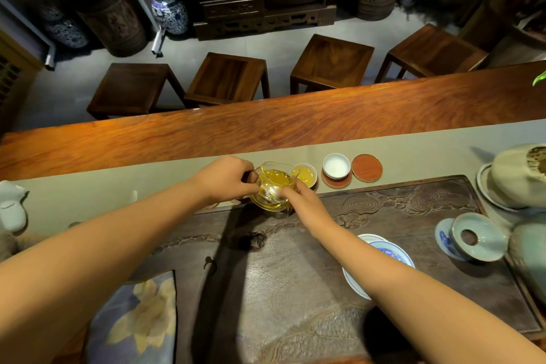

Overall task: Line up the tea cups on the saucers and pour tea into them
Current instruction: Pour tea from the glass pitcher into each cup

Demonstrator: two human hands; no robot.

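Observation:
A glass pitcher (273,186) of yellow tea hangs tilted over the grey runner, its spout toward a white cup (305,175) that holds yellow tea. My left hand (227,177) grips the pitcher's handle side. My right hand (298,198) touches its lower right wall with the fingertips. To the right, an empty white cup (336,166) stands on a red saucer (336,182). A bare red saucer (367,167) lies beyond it. Parts of other saucers show under my left hand.
A carved dark tea tray (413,204) fills the near table. On it sit a blue-and-white dish (381,254) and a celadon strainer (475,238). Pale pots stand at the right edge (517,177). A white object (11,210) lies at the left. Wooden stools (227,77) stand beyond the table.

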